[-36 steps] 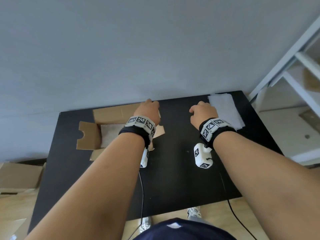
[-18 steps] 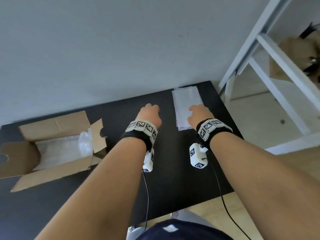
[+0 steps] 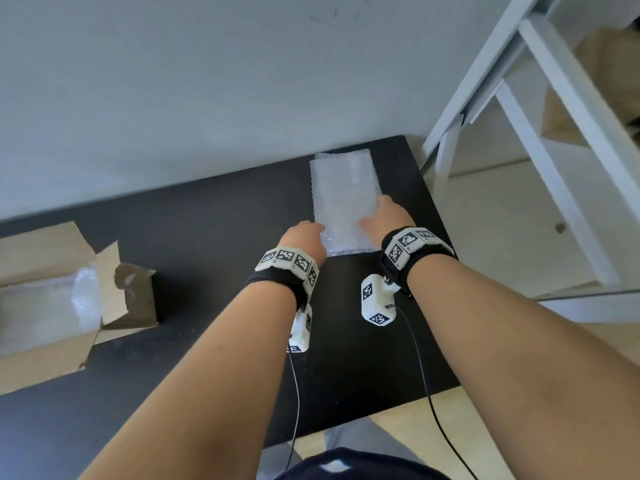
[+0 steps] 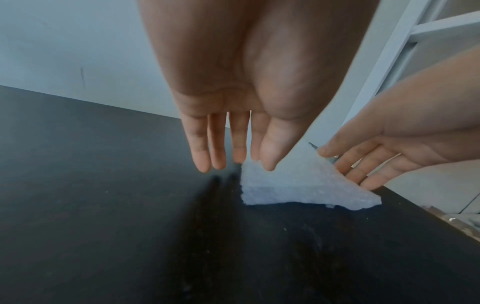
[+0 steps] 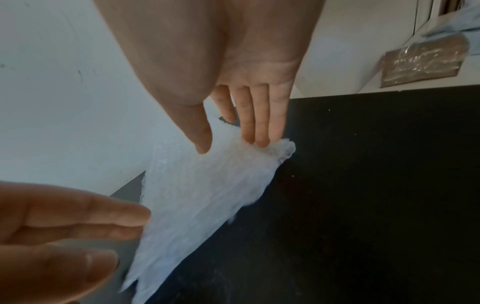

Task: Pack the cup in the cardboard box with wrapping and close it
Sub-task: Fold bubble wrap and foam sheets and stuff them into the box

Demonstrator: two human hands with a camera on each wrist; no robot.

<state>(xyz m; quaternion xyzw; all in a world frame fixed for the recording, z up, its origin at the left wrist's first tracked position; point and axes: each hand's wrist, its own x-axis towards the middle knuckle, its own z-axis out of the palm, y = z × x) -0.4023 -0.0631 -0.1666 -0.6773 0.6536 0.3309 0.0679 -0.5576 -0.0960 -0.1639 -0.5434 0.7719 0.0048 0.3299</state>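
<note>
A folded sheet of bubble wrap lies flat at the far right of the black table. My left hand hovers at its near left corner with straight fingers, thumb just above the sheet. My right hand is at its right edge, straight fingers touching the wrap, thumb over the top. The open cardboard box sits at the left, lined with bubble wrap. No cup is visible.
A white shelf frame stands just right of the table, close to my right arm. A grey wall runs behind the table. Cables hang from both wrist cameras over the near table edge.
My view has swung right. Both hands moved right and forward from curled fists over the bare table, opening out onto the bubble wrap sheet. The box is now far left.
</note>
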